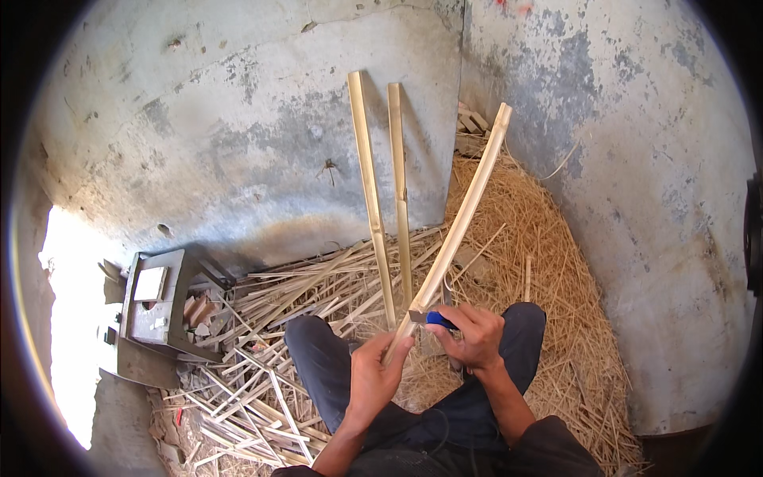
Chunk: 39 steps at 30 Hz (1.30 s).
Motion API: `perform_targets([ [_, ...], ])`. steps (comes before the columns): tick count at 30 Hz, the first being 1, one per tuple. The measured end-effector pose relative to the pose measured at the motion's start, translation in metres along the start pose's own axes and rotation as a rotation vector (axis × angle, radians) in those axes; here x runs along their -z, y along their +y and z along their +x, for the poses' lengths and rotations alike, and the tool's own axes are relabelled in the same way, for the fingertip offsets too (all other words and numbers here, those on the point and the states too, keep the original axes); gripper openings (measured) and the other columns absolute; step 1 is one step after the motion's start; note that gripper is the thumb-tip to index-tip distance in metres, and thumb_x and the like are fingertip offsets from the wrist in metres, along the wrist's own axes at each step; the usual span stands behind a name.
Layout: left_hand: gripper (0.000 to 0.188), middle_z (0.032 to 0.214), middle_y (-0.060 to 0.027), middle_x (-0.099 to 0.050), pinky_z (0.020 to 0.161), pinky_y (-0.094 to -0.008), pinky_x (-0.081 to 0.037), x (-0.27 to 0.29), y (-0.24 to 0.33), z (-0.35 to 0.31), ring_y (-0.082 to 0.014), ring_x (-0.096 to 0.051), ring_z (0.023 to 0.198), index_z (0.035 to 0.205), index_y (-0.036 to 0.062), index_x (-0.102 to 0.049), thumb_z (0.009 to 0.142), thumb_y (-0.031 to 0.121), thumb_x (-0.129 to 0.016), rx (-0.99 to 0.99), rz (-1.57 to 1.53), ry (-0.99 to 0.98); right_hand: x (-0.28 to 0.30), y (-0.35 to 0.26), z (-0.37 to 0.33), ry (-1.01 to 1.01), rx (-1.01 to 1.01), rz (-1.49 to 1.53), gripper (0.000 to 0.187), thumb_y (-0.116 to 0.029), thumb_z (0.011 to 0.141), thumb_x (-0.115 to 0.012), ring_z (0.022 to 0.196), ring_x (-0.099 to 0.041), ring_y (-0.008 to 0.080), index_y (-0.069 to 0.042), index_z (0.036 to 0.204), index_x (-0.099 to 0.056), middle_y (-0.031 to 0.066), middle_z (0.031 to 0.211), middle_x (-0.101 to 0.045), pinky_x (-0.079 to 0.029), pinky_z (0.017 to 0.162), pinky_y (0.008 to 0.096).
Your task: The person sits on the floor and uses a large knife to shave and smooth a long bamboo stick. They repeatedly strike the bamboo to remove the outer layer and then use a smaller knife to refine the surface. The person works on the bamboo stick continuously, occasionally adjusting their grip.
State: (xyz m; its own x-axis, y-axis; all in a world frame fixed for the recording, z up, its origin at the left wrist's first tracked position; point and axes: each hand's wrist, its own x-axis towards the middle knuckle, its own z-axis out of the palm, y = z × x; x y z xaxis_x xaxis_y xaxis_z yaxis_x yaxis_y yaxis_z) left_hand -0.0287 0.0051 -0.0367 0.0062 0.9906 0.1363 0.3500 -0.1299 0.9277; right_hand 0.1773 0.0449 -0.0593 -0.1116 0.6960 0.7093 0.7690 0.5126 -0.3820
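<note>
A long split bamboo strip slants up and away from my lap toward the far right. My left hand is closed around its near end. In my right hand is a knife with a blue handle, the fingers wrapped round it. Its short, dull metal blade lies across the strip, touching it just beyond my left hand. How deep the edge sits in the bamboo I cannot tell.
Two more bamboo strips, one longer and one shorter, lean against the grey wall. Loose split strips litter the left floor; a pile of fine shavings lies at right. An upturned wooden stool stands at left.
</note>
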Motion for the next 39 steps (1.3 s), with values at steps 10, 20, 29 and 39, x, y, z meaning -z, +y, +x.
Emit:
perform_targets([
  [10, 0.020, 0.081, -0.0212, -0.068, 0.064, -0.0425, -0.050, -0.001, 0.004, 0.000, -0.0367, -0.065, 0.067, 0.101, -0.0045, -0.075, 0.099, 0.015, -0.078, -0.038, 0.077, 0.052, -0.002, -0.002, 0.002, -0.017, -0.010, 0.027, 0.028, -0.037, 0.088, -0.087, 0.055, -0.064, 0.0225, -0.011, 0.098, -0.082, 0.0026, 0.073, -0.070, -0.048, 0.052, 0.0351],
  [20, 0.029, 0.066, -0.0084, -0.062, 0.057, -0.0340, -0.046, 0.015, -0.048, -0.030, -0.0116, -0.058, 0.061, 0.109, -0.0040, -0.075, 0.105, 0.025, -0.074, 0.269, -0.101, -0.267, 0.029, 0.068, 0.036, 0.144, -0.423, 0.256, 0.036, -0.033, 0.105, -0.070, 0.067, -0.057, 0.0079, 0.002, 0.107, -0.077, 0.0007, 0.077, -0.068, -0.044, 0.061, 0.0288],
  [29, 0.024, 0.071, 0.0040, -0.060, 0.052, -0.0245, -0.043, 0.011, -0.014, -0.009, -0.0035, -0.055, 0.057, 0.115, -0.0025, -0.075, 0.108, 0.019, -0.069, 0.247, -0.188, -0.186, 0.000, 0.014, 0.017, 0.075, -0.654, 0.831, 0.032, -0.017, 0.094, -0.083, 0.070, -0.052, 0.0006, -0.003, 0.122, -0.075, -0.0047, 0.084, -0.066, -0.040, 0.062, 0.0208],
  [39, 0.025, 0.070, -0.0051, -0.065, 0.054, -0.0293, -0.049, 0.003, -0.016, -0.010, -0.0099, -0.063, 0.057, 0.105, -0.0038, -0.074, 0.104, 0.021, -0.075, 0.205, -0.147, -0.141, -0.006, 0.024, 0.017, 0.027, -0.666, 0.723, 0.020, -0.020, 0.095, -0.083, 0.062, -0.050, 0.0004, -0.001, 0.103, -0.080, -0.0069, 0.068, -0.062, -0.038, 0.058, 0.0220],
])
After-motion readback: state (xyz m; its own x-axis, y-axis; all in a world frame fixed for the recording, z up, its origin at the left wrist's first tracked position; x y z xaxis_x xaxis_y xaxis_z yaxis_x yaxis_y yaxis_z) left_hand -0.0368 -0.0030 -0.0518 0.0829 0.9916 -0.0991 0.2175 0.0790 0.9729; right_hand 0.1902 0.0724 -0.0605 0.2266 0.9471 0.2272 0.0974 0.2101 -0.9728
